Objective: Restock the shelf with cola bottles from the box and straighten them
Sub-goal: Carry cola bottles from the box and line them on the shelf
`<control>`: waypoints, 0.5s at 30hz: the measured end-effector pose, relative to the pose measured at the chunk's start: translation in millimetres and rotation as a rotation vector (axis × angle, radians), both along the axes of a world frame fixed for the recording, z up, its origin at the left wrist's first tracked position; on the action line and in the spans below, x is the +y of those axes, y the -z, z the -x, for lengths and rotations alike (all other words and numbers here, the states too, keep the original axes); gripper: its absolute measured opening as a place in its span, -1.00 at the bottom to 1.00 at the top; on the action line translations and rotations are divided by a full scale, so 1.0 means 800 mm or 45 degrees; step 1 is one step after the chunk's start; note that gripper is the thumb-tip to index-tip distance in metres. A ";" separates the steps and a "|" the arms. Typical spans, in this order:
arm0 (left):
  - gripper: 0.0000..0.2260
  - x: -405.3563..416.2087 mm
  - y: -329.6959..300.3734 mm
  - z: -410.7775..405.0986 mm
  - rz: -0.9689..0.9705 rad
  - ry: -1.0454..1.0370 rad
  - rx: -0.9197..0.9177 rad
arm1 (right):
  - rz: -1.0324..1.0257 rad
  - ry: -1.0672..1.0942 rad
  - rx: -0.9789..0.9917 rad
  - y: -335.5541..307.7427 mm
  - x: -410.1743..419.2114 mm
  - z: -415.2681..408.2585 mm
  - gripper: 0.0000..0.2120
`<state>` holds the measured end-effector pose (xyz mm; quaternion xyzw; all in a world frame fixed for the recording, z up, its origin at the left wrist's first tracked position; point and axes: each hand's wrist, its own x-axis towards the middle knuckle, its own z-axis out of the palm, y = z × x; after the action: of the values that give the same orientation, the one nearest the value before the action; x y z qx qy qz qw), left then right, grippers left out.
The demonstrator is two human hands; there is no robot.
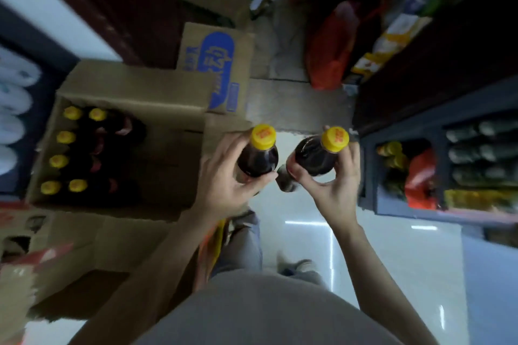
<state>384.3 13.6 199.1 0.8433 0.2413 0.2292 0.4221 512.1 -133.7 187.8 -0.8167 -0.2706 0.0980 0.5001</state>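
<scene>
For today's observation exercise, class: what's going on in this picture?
A person stands in a shop aisle holding two yellow-capped cola bottles, one in the left hand and one in the right hand. The left bottle and right bottle are upright, side by side. To the left, an open cardboard box holds more bottles. The shelf on the right awaits them.

hands (283, 179) each gripping a cola bottle (259, 158); open box (117, 154) beside, seemingly half-full

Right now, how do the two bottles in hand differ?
The left bottle, gripped by the left hand, stands nearly upright beside the box. The right bottle, held by the right hand, tilts its cap toward the shelf. Both are dark cola with yellow caps.
</scene>
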 end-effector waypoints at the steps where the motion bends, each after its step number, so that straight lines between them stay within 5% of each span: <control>1: -0.51 -0.022 -0.001 -0.017 0.005 0.068 0.026 | 0.006 0.070 0.011 -0.003 -0.032 -0.007 -0.54; 9: -0.37 -0.239 -0.022 -0.132 0.127 0.479 0.079 | -0.146 0.391 0.093 -0.033 -0.306 -0.056 -0.39; 15: -0.53 -0.412 -0.070 -0.194 0.229 0.558 -0.027 | -0.271 0.482 -0.018 -0.078 -0.476 -0.087 -0.38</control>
<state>539.1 -316.3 255.5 0.8320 0.0674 0.1187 0.5378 581.9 -514.2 250.2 -0.7962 -0.1245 -0.0325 0.5912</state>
